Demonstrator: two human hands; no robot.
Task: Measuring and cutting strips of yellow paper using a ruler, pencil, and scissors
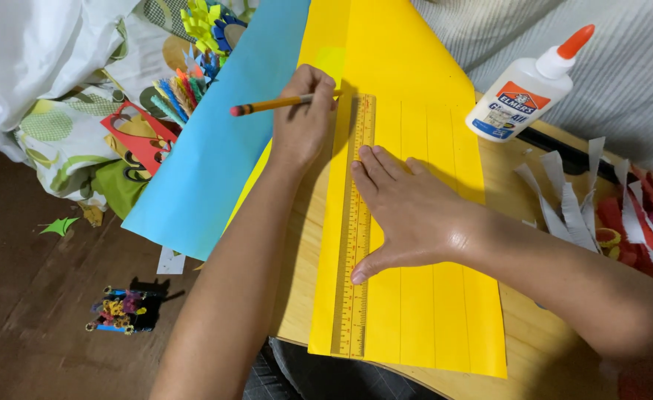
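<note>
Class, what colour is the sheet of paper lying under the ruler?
Yellow paper, seen in the head view.

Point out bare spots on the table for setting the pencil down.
Bare table between yellow paper and paper strips; more at its near-right corner, under the right forearm. Crowded: glue bottle and scraps at right, blue sheet and cutouts at left.

my left hand (302,122) is curled into a writing grip, knuckles up, fingers closed and wrist held straight, the forearm running down toward the lower left. my right hand (408,215) lies flat, palm down, fingers together and extended, thumb spread wide. my right forearm enters from the lower right.
</note>
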